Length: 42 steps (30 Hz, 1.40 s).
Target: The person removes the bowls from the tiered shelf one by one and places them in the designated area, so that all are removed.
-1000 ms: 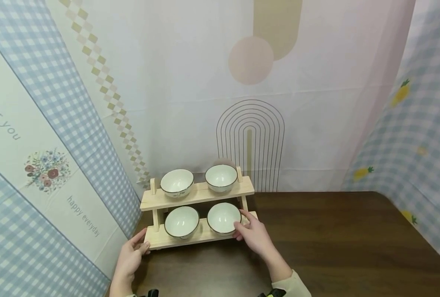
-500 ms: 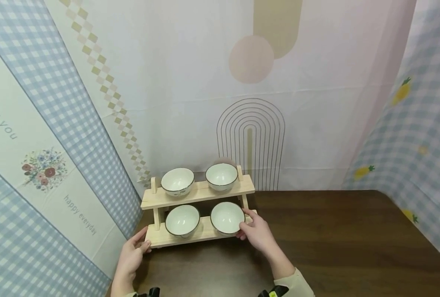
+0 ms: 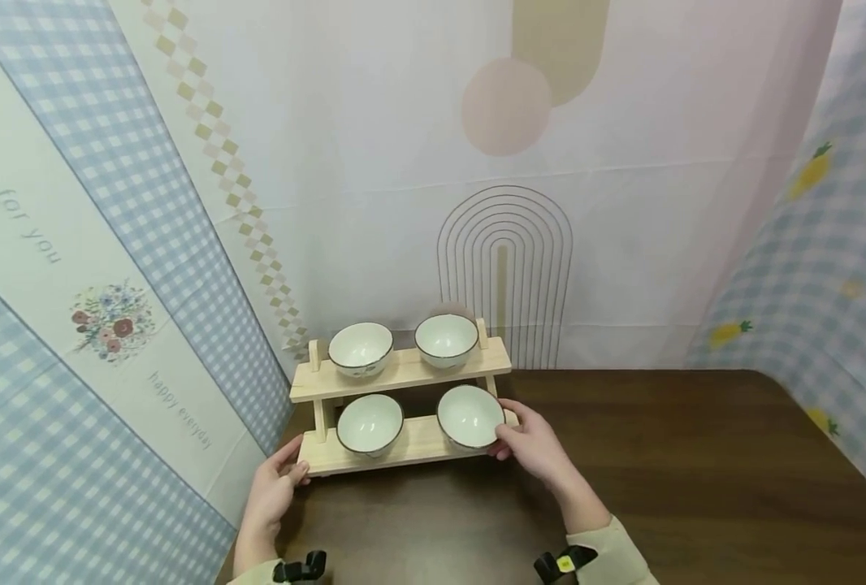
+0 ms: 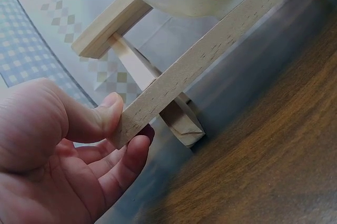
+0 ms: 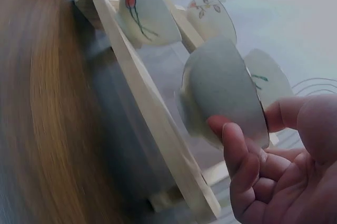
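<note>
A two-tier light wooden rack (image 3: 426,435) stands on the table with a white, dark-rimmed bowl at each end of both shelves. My left hand (image 3: 272,491) pinches the left end of the lower shelf, thumb above and fingers beneath, as the left wrist view shows. At the lower right, my right hand (image 3: 535,443) holds a bowl (image 3: 469,416) by its right side, with the thumb at the rim and fingertips against the outer wall. The lower left bowl (image 3: 370,422) carries a red flower, seen in the right wrist view. Above are the upper left bowl (image 3: 361,348) and upper right bowl (image 3: 446,339).
The dark wooden table (image 3: 667,463) extends to the right of the rack and in front of it. A patterned white cloth (image 3: 374,162) hangs behind. Blue checked cloths flank both sides, the left cloth (image 3: 184,268) close to the rack and my left hand.
My right hand has moved the lower right bowl rightward along the shelf, widening its gap from the lower left bowl. My left hand keeps its grip on the shelf end. The head view has shifted slightly.
</note>
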Each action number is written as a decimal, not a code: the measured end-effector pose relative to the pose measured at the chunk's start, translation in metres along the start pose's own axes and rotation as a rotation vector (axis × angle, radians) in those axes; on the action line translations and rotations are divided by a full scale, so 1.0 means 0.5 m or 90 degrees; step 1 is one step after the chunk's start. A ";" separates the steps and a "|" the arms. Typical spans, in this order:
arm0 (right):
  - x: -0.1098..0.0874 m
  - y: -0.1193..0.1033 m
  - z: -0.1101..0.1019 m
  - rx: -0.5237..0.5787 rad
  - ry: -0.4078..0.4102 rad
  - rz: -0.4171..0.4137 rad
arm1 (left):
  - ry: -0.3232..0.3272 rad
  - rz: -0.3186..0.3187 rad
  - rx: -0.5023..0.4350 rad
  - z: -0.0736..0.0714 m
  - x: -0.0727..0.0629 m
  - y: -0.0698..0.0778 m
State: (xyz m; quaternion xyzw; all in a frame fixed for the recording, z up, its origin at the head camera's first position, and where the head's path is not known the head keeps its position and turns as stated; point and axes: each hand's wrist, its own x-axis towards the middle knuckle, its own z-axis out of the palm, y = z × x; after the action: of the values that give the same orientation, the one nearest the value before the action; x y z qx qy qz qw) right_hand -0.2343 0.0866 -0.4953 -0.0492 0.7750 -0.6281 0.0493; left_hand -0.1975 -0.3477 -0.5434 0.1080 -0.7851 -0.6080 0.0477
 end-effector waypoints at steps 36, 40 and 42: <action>0.013 0.113 -0.265 -0.104 0.011 0.069 | -0.017 0.001 -0.017 -0.003 -0.001 -0.005; 0.016 0.127 -0.259 -0.088 0.017 0.084 | -0.019 -0.002 -0.012 -0.005 -0.002 -0.005; 0.019 0.131 -0.257 -0.085 0.023 0.082 | -0.019 0.001 -0.012 -0.005 -0.001 -0.004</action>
State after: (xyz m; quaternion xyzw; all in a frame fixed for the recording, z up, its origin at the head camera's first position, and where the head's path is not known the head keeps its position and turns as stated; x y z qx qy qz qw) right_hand -0.2625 0.2232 -0.5328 0.0086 0.8176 -0.5712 0.0723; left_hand -0.1964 -0.3503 -0.5449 0.0975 -0.7800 -0.6170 0.0374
